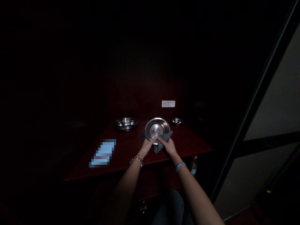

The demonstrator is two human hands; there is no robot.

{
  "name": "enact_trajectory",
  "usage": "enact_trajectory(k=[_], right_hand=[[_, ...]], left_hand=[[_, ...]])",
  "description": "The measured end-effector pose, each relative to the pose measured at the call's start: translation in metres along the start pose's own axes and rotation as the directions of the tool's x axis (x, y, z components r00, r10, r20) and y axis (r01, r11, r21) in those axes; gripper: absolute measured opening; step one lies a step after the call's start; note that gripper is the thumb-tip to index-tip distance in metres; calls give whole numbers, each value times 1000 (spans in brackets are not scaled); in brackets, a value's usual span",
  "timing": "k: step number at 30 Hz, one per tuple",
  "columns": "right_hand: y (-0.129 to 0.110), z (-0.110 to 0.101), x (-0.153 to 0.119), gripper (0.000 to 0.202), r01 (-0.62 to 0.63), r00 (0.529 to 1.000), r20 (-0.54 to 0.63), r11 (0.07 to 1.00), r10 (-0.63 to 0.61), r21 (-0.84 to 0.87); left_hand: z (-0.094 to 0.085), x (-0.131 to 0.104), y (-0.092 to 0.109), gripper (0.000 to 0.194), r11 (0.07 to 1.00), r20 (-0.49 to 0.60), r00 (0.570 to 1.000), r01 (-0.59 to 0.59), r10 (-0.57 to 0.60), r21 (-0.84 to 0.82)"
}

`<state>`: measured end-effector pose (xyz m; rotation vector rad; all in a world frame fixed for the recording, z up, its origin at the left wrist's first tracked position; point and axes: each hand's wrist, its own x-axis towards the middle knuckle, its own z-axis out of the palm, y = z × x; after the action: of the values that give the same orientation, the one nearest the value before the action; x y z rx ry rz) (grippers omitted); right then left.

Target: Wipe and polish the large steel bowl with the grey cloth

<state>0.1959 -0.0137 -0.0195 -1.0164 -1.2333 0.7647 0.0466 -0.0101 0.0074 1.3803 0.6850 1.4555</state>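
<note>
A shiny round steel bowl point(156, 126) is held up over the dark red desk, tilted so its inside faces me. My left hand point(147, 146) is closed on the bowl's near left edge, with the thumb over the rim. In my right hand point(169, 146) a grey cloth point(160, 146) is pressed against the bowl's lower right rim, and part of it hangs below. The fingers behind the bowl and cloth are hidden.
The desk point(131, 147) carries stacked steel bowls point(126, 124) at the back left and a small steel bowl point(177, 122) at the back right. A pixelated light-blue item point(103, 153) lies left. A white socket panel point(168, 103) is on the wall; a bottle point(194, 165) stands below right.
</note>
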Motion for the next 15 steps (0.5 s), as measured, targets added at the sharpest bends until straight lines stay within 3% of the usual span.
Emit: enact_trajectory(k=[15], right_hand=[[-2,0,-1,51,-6,1000,-3,1000,6,5]], left_hand=[[1,-1,3,59,1000,4,1000,10,-10,-14]])
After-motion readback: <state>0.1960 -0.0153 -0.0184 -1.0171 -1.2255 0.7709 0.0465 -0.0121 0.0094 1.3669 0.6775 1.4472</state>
